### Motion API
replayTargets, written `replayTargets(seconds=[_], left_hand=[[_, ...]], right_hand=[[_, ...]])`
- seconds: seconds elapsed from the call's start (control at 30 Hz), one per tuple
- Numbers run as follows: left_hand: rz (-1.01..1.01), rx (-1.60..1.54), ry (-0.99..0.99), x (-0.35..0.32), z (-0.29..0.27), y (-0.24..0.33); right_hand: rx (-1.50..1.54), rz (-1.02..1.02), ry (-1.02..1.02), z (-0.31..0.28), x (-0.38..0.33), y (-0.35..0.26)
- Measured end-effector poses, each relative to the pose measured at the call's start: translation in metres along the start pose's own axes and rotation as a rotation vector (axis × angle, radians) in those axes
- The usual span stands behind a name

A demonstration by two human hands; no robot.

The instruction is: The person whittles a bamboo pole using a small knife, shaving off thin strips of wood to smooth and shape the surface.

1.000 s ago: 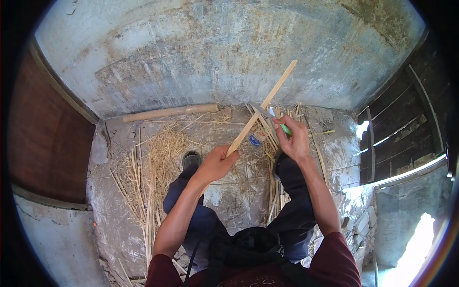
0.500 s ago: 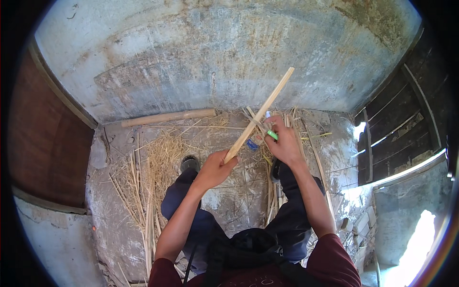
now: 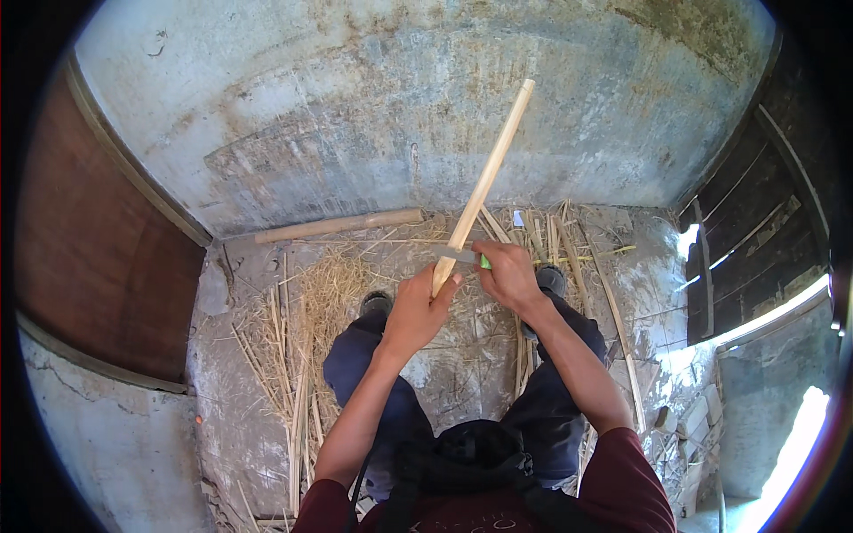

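Observation:
My left hand (image 3: 420,311) is closed around the lower end of a pale wooden stick (image 3: 490,171), which slants up and to the right in front of me. My right hand (image 3: 509,271) grips a knife (image 3: 459,255) by its green handle. The blade lies across the stick just above my left hand and touches it. Most of the handle is hidden by my right fingers.
A heap of straw-like shavings (image 3: 330,293) and thin strips lies left of my feet. A pole (image 3: 338,226) rests along the wall's foot (image 3: 373,133). More strips (image 3: 569,249) lie on the right. A brown door panel (image 3: 107,240) stands left, dark boards (image 3: 755,231) right.
The knife has moved down along the stick toward my left hand. The stick now stands steeper, with its top higher in view. The camera view has shifted slightly.

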State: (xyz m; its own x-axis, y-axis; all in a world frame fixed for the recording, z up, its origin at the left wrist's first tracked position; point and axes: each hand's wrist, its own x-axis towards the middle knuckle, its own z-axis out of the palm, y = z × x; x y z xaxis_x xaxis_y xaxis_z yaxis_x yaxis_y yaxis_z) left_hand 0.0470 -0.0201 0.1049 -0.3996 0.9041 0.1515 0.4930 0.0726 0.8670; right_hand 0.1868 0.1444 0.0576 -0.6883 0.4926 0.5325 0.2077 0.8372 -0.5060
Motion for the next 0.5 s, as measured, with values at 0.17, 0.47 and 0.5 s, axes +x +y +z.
replayTargets(seconds=[0.17, 0.47, 0.5], left_hand=[[0.028, 0.07, 0.048, -0.011, 0.008, 0.005], [0.021, 0.01, 0.009, -0.015, 0.017, 0.015], [0.006, -0.006, 0.013, -0.015, 0.019, 0.011]], right_hand=[[-0.018, 0.002, 0.005, 0.004, -0.005, -0.008], [-0.057, 0.004, 0.101, 0.003, -0.007, -0.004], [-0.054, 0.021, 0.101, 0.002, -0.006, -0.003]])
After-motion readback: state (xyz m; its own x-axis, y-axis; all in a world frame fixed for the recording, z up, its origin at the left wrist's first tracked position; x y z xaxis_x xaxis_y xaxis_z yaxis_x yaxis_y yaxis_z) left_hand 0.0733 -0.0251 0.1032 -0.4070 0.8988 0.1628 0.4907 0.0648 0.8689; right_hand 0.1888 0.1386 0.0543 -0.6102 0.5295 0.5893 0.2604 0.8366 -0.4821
